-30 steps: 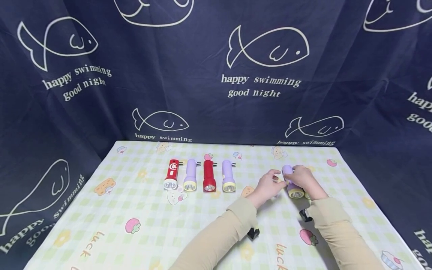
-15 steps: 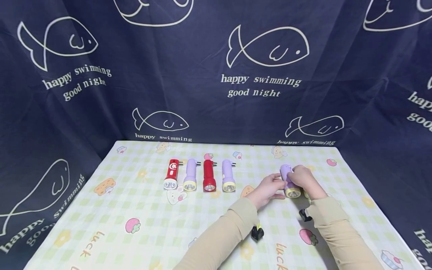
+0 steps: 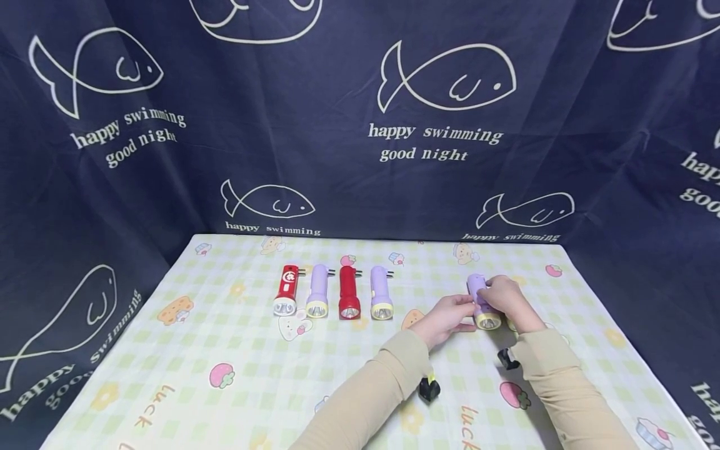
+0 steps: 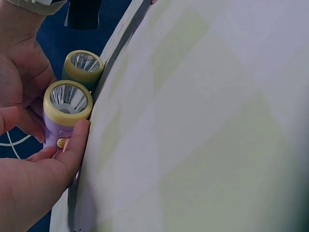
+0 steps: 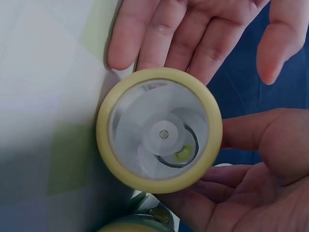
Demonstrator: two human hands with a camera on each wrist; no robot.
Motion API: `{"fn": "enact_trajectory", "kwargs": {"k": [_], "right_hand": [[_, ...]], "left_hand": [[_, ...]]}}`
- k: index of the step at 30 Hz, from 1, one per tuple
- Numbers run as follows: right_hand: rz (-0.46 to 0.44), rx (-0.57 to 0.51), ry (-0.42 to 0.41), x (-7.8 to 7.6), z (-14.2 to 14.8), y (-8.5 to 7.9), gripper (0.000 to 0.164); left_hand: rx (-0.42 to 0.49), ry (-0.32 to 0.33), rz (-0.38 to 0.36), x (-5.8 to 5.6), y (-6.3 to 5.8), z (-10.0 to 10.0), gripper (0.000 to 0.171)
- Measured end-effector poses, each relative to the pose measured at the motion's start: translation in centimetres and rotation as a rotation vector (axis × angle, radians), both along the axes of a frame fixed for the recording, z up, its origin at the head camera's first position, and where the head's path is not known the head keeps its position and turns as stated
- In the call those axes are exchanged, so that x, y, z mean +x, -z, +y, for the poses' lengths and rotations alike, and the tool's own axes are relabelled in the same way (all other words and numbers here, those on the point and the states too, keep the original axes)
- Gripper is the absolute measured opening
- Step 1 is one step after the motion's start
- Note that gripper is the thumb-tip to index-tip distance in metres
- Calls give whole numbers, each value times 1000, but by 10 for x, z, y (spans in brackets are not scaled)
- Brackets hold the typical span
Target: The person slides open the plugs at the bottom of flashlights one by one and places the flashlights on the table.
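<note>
My right hand holds a purple flashlight with a yellow head at the right of the table, its lens turned toward me. Thumb and fingers lie on either side of the barrel. From the left, my left hand touches the barrel with extended fingertips; in the left wrist view they lie beside the small yellow switch. Just beyond it, partly hidden by my right hand, is a second flashlight, green with a yellow head. The right wrist view faces straight into the held flashlight's lens.
Further left, a spaced row lies on the patterned tablecloth: a red-and-white flashlight, a purple one, a red one and another purple one. Their plug prongs point right. A dark blue fish-print curtain stands behind.
The held purple flashlight has shifted slightly left. My left hand has brought its spread fingers down against the flashlight's left side. Over the last half second little has moved.
</note>
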State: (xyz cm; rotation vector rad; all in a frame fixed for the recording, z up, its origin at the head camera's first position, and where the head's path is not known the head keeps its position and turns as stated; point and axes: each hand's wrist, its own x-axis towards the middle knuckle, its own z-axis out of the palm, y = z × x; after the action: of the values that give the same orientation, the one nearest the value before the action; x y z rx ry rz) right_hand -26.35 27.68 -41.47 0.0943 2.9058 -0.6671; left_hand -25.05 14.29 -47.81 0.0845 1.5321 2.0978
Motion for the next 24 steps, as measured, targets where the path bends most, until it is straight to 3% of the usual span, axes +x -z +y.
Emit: {"fn": "enact_trajectory", "kwargs": {"k": [11,18,24], "right_hand": [[14,-86,38,2,3,-4,54],[11,-212,90,5,1,-8,55],[65,-232,81,6,-3,-13,51]], "left_hand": [[-12,3,1,-1,-9,-5,46],[-48,-54,25,0,-17,-9,43],[-79,-143,67,2,-24,-12,42]]}}
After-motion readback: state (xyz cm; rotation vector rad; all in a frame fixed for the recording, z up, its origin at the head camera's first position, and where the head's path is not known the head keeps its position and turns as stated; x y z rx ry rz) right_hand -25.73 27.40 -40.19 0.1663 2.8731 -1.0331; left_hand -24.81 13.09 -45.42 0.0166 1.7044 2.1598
